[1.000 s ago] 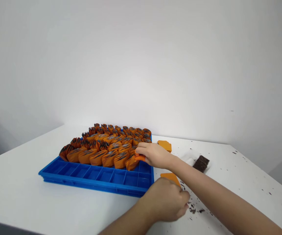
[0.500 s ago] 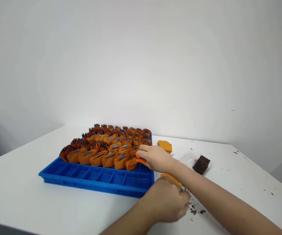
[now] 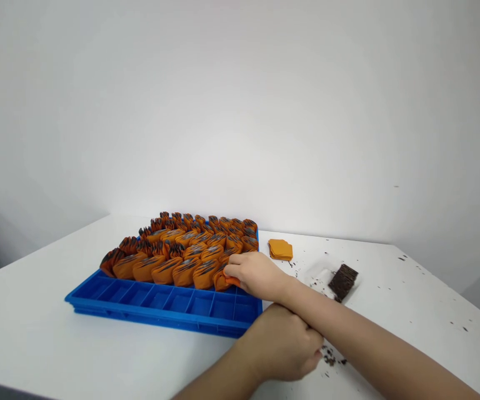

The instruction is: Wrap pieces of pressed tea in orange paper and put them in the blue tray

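My right hand [image 3: 256, 273] is closed in a pinch on a folded orange piece [image 3: 232, 280], at the right end of the nearest filled row in a blue compartment tray [image 3: 152, 318]. Several rows of folded orange bundles with dark streaked tops [image 3: 185, 272] stand packed in that tray. My left hand [image 3: 281, 343] is curled shut just off the tray's front right corner, under my right forearm. The flat orange sheets that showed at its far side a moment ago are now hidden.
A small stack of flat orange sheets [image 3: 280, 249] lies right of the tray. Farther right, a dark brown ridged block [image 3: 343, 282] rests by clear plastic [image 3: 321, 275]. Dark crumbs [image 3: 329, 355] are scattered over the white table [image 3: 394, 316]. A white wall stands behind.
My right hand has moved slightly left and down with the orange piece, in against the row's end. The orange sheets by my left hand have gone out of sight behind my forearm.
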Demonstrator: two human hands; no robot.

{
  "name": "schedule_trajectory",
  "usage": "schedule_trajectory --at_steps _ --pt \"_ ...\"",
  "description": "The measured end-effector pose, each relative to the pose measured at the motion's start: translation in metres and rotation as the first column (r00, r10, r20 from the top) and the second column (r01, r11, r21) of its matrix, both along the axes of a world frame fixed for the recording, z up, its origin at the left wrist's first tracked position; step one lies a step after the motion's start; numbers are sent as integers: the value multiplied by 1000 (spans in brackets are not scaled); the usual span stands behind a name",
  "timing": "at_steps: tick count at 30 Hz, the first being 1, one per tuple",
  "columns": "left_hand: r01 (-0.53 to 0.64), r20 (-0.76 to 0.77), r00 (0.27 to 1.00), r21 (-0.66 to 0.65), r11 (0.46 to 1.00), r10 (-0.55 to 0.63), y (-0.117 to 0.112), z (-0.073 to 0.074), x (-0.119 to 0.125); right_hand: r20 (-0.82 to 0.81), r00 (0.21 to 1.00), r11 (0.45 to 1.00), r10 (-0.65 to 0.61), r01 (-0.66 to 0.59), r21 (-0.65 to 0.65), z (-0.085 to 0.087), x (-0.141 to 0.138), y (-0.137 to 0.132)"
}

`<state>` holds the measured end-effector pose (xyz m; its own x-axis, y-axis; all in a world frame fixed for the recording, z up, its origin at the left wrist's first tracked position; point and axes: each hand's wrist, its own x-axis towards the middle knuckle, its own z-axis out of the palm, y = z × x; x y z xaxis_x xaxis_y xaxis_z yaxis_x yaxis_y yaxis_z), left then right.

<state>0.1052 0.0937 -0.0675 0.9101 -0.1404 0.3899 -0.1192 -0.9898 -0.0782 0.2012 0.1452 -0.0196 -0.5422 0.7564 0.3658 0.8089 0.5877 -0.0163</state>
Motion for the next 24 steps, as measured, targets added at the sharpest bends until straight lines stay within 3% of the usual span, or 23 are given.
schedule_trajectory --at_steps 8,12,15,20,24 --pt "7 -10 1000 -11 1000 -7 1 -3 -1 -246 969 999 0 -9 -36 -2 5 -7" --pt "-44 -82 996 -31 999 41 1 0 -2 -335 942 1000 -11 6 -15 12 25 -23" --pt "-114 -71 992 -81 990 109 1 7 -3 -395 915 996 -84 93 4 30 47 -41" --pt "-383 -133 922 -180 906 364 -3 22 -5 -349 898 957 -266 290 17 55 87 -76" --pt "-459 -260 878 -213 863 402 -6 28 -6 -195 907 927 -374 374 -39 73 104 -97"
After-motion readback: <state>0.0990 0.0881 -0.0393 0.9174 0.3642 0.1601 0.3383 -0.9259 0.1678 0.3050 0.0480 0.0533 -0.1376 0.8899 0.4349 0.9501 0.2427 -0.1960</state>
